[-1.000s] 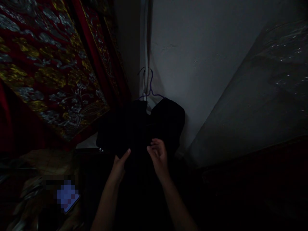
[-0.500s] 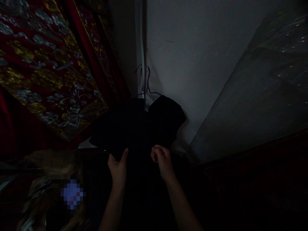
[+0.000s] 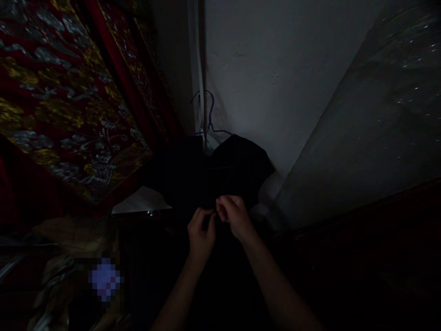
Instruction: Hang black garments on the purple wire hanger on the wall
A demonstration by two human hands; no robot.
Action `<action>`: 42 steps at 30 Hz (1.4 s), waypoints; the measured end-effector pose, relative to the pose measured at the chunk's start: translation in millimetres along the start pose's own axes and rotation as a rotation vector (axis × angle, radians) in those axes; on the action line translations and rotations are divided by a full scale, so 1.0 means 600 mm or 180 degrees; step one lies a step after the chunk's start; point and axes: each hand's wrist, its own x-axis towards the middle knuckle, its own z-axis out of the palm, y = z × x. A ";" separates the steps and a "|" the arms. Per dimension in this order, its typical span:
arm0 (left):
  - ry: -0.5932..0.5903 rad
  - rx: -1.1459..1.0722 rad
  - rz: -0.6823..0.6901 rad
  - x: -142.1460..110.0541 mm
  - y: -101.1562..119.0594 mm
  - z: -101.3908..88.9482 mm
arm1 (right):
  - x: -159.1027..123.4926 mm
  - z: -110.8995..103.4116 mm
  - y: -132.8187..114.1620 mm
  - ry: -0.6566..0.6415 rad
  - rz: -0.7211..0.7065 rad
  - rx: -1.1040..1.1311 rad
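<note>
A black garment point(image 3: 182, 179) with short, wide sleeves hangs in front of me on a thin purple hanger point(image 3: 211, 115). At the middle of its front my left hand point(image 3: 201, 234) pinches the cloth, the thumb and forefinger tips close together. Just to the right, my right hand point(image 3: 236, 216) is closed, fingers curled, also at the garment's front. The two hands' fingertips almost meet. Darkness hides the exact bit of cloth between the fingers, and the lower part of the garment fades into black.
Red cloth point(image 3: 86, 110) with gold and silver embroidery hangs at the left. Behind the hanger runs a pale vertical strip point(image 3: 199, 59) along the wall point(image 3: 275, 82). A clear plastic sheet point(image 3: 372, 115) covers the right side. A blurred-out bluish patch point(image 3: 104, 278) shows among clutter at lower left.
My left hand has moved right, from the garment's left side to its middle beside my right hand, and its fingertips have come together. The left sleeve has shifted, baring a pale surface behind it.
</note>
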 end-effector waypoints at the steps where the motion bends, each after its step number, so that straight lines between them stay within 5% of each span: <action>1: -0.0047 0.0051 0.0031 0.001 -0.004 0.000 | 0.017 0.001 -0.016 0.0117 -0.0065 0.0062; 9: -0.0554 0.0300 0.0148 0.002 -0.050 -0.005 | 0.142 0.017 -0.162 -0.0014 -0.0010 -0.0346; 18: -0.0942 0.0464 0.0175 0.024 -0.061 -0.008 | 0.117 0.022 -0.212 -0.0120 -0.0537 -0.0922; 22: -0.0668 0.0303 0.0697 0.093 0.001 -0.025 | 0.112 0.015 -0.206 -0.0201 -0.0840 -0.1079; 26: 0.0077 0.0313 0.1384 0.212 0.092 -0.048 | 0.107 0.005 -0.187 -0.0162 -0.1933 -0.1837; 30: -0.0393 0.0678 0.1661 0.287 0.131 -0.060 | 0.112 -0.002 -0.164 0.0096 -0.2697 -0.2347; 36: 0.0004 0.0980 0.1690 0.285 0.133 -0.044 | 0.129 0.015 -0.112 0.0307 -0.2492 -0.1450; 39: 0.0093 0.1001 0.1561 0.278 0.129 -0.037 | 0.139 0.022 -0.084 0.0702 -0.2736 -0.2058; 42: 0.0199 0.0984 0.1390 0.282 0.126 -0.049 | 0.151 0.016 -0.055 0.0672 -0.2634 -0.3085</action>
